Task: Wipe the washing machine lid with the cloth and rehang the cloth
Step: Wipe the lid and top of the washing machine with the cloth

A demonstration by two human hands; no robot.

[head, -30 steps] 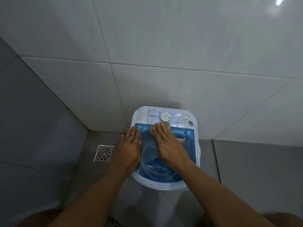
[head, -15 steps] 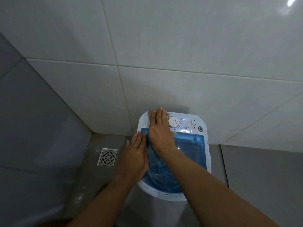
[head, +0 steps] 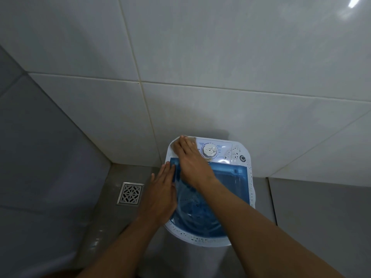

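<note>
Fingers (head: 183, 144) of the right hand (head: 191, 163) lie flat and together, pressing a small tan cloth (head: 191, 139) onto the white control panel at the back left corner of the washing machine (head: 236, 153); only a sliver of the cloth shows past the fingertips, so the hand pins it down under the palm instead of gripping it. The left hand (head: 160, 195) is spread open with nothing in it, resting against the left edge of the blue see-through lid (head: 226, 177), apparently steadying the machine. Just to the right of the wiping hand sits the round dial (head: 209, 151), and further right a small dark button (head: 243, 158). The machine stands on the grey floor hard against the tiled wall (head: 200, 57), with a square floor drain (head: 130, 193) off to its left. To my eye the wiping is under way at the panel end, and most of the blue lid is yet to be covered. To do it well, I would keep the palm flat, work in overlapping strokes from the back toward the front rim, skirt the dial rather than knock it, and keep the free hand bracing the side. No hook or rail for rehanging the cloth is in sight.
</note>
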